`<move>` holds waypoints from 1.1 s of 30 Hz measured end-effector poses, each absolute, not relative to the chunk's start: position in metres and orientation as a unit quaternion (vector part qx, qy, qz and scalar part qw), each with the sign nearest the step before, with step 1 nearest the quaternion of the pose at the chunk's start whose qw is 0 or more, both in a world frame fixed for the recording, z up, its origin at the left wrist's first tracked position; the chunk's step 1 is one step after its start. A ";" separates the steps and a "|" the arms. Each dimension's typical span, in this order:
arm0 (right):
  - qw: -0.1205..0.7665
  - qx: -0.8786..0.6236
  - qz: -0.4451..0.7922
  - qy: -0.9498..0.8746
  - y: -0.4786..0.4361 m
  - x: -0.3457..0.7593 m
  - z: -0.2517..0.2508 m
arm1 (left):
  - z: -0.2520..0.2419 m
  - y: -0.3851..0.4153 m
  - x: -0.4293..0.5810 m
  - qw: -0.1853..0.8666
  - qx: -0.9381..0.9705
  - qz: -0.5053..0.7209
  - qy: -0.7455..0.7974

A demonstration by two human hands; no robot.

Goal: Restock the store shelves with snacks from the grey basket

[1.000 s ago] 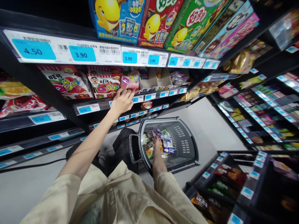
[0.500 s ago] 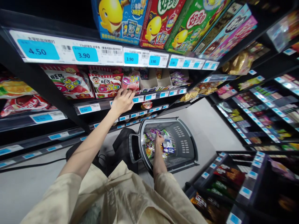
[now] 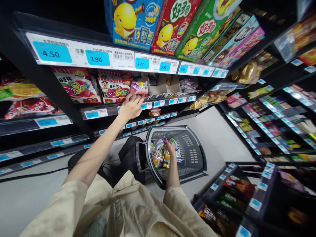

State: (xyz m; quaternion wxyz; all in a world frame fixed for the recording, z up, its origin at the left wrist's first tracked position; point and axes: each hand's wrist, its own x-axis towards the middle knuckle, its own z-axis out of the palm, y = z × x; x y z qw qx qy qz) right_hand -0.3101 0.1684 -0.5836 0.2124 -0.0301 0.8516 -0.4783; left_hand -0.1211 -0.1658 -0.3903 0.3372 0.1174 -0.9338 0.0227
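My left hand (image 3: 132,107) reaches to the shelf on the left. Its fingers curl over the front shelf edge (image 3: 161,102), just below a pink-and-white gummy candy bag (image 3: 139,86). Beside that stands another red-and-white gummy candy bag (image 3: 115,89). Down inside a grey shopping basket (image 3: 203,151), my right hand (image 3: 170,146) is closed at a purple candy packet (image 3: 164,139); the fingertips are partly hidden. Several small colourful packets (image 3: 158,157) lie loose around it at the basket's near end.
Fish-character snack boxes (image 3: 161,28) stand on the upper shelf above price labels (image 3: 97,58). An open carton (image 3: 158,87) sits right of the gummy bags. Another shelf unit (image 3: 278,112) lines the right, with a low display rack (image 3: 256,194) in front. The basket's folded handle (image 3: 142,156) faces me.
My right hand has shifted slightly right and down among the packets, and the packets beneath it have moved. The left hand keeps its place on the shelf edge. The view has tilted slightly.
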 end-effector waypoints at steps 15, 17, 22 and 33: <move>0.149 -0.129 -0.705 0.681 0.133 -0.301 -0.447 | -0.386 -0.162 -0.117 0.326 0.130 0.057 -0.935; 0.119 -0.170 -0.725 0.657 0.121 -0.293 -0.421 | -0.385 -0.162 -0.116 0.326 0.131 0.063 -0.934; 0.042 -0.260 -0.762 0.591 0.088 -0.270 -0.367 | -0.385 -0.162 -0.116 0.334 0.126 0.075 -0.931; -0.005 -0.364 -0.737 0.569 0.038 -0.257 -0.318 | -0.387 -0.163 -0.116 0.347 0.127 0.088 -0.925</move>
